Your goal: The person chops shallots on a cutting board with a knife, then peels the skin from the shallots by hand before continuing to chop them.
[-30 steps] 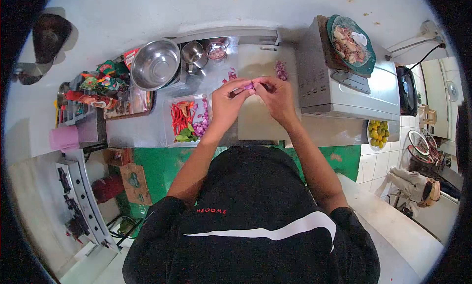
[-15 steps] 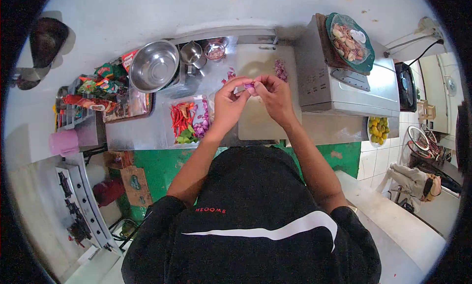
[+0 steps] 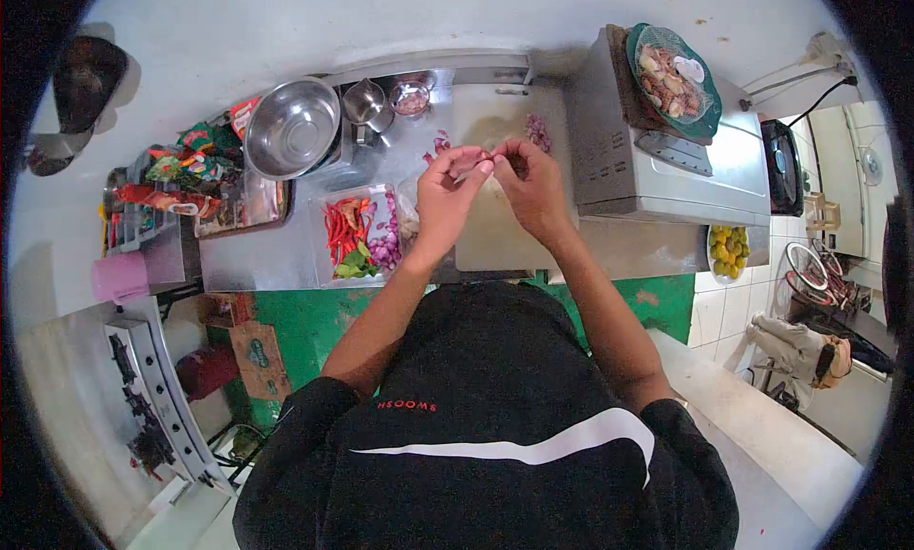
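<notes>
A kitchen with a pale wall point(image 3: 381, 26) spreads out below my head camera, and a metal worktop point(image 3: 257, 264) runs across it with a cream cutting board point(image 3: 500, 236) lying flat. Above this board I see the left hand point(image 3: 447, 196) and the right hand point(image 3: 536, 193) brought together, thumbs and fingers bent inward, both pinching one small shallot point(image 3: 486, 157) between their fingertips; most of it is covered, so I cannot tell how much skin it carries. Near the far right edge of the board I make out a pile of purple pieces point(image 3: 538, 131), and purple scraps point(image 3: 438, 142) lie just beside the board's left side. Left of the left hand I have a clear tray point(image 3: 318, 245) holding red chillies point(image 3: 343, 234), green leaves point(image 3: 354, 263) and more shallots point(image 3: 386, 250). Farther back stand a big metal bowl point(image 3: 292, 131), a metal jug point(image 3: 365, 102) and a small bowl point(image 3: 392, 100) with pinkish contents. On my right I see a grey appliance point(image 3: 666, 190) with a green plate point(image 3: 714, 117) on top, and past its near corner a plate of yellow-green fruit point(image 3: 731, 248).
</notes>
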{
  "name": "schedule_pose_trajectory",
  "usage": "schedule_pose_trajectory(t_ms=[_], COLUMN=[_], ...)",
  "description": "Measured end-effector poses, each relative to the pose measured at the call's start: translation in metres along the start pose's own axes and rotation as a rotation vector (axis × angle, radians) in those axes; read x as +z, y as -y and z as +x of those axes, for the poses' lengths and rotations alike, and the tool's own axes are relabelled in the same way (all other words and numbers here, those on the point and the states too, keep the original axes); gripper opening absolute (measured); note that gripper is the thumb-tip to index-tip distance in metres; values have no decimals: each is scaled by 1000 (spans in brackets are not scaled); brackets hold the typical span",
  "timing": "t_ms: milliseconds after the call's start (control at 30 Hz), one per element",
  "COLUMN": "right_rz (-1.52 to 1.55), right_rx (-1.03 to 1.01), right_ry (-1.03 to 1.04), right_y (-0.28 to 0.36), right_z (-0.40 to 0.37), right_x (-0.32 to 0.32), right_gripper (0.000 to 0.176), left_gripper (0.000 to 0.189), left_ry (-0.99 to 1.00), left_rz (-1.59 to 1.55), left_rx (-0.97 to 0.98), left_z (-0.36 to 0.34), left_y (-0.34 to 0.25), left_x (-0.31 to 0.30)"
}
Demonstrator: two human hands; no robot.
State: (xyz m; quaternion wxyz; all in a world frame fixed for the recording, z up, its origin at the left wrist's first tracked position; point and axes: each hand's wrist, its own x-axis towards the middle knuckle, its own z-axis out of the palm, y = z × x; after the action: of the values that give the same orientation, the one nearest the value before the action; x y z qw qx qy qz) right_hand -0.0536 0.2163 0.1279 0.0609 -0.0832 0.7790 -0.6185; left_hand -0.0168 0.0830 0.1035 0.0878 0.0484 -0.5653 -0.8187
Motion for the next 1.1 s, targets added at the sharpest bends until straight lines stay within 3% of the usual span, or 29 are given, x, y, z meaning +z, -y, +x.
schedule_pose_trajectory(t_ms=[200, 367, 500, 700, 767, 800, 867, 967, 1100], right_rz=[72, 446, 485, 611, 754, 754, 474, 408, 401], right_rx=[-28, 155, 148, 349, 452, 457, 449, 356, 391], right_ry=[63, 85, 99, 130, 175, 182, 238, 340, 369], right_y=[-18, -21, -23, -39, -46, -43, -36, -52, -64], right_z=[3, 9, 12, 14, 14, 13, 12, 10, 14], right_x=[1, -7, -10, -5, -1, 5, 18, 34, 50], right_gripper=[13, 11, 12, 16, 22, 22, 26, 27, 20], left_gripper=[19, 23, 25, 27, 26, 26, 25, 23, 21], left_ry=[-47, -64, -49, -33, -36, -44, -49, -111, -135], left_rz=[138, -45, -45, 13, 235, 236, 328, 305, 343], left_rx=[12, -149, -136, -147, -130, -133, -90, -153, -192], left_z=[1, -1, -1, -2, -5, -8, -12, -19, -24], left_y=[-2, 2, 3, 11, 15, 18, 26, 23, 32], left_x=[1, -6, -6, -16, -25, -30, -40, -51, -76])
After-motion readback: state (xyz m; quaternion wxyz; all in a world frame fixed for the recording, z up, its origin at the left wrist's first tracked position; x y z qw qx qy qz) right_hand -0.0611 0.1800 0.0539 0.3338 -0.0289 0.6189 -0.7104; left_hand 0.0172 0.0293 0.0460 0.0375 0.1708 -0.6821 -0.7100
